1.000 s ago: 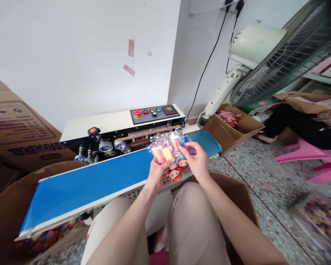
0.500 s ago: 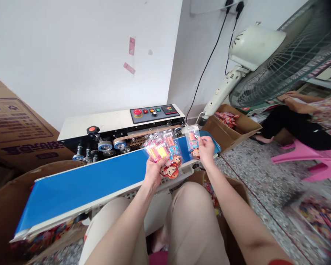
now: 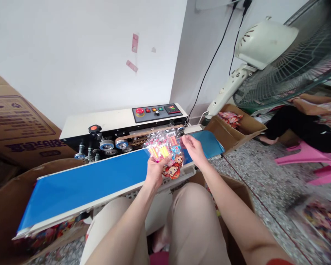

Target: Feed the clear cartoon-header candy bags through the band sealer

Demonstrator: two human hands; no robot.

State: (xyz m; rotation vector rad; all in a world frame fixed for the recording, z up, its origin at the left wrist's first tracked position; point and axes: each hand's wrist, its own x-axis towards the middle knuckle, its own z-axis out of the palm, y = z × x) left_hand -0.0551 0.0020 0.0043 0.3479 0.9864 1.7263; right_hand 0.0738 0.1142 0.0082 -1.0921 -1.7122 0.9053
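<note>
My left hand is closed round a fanned stack of clear toy packets with pink and yellow sticks and cartoon faces. It holds them over the near edge of the blue conveyor belt of a sealing machine. My right hand is at the stack's right side, its fingertips pinching the edge of the top packet. My knees are just below the belt.
A cardboard box with more packets stands right of the machine, under a standing fan. Another open box sits at the belt's left end, and one lies under my right arm. A seated person and pink stools are at the far right.
My right hand, which half a second ago held a single packet out over the belt's right end, has come back to the stack in my left hand. The view shifted slightly.
</note>
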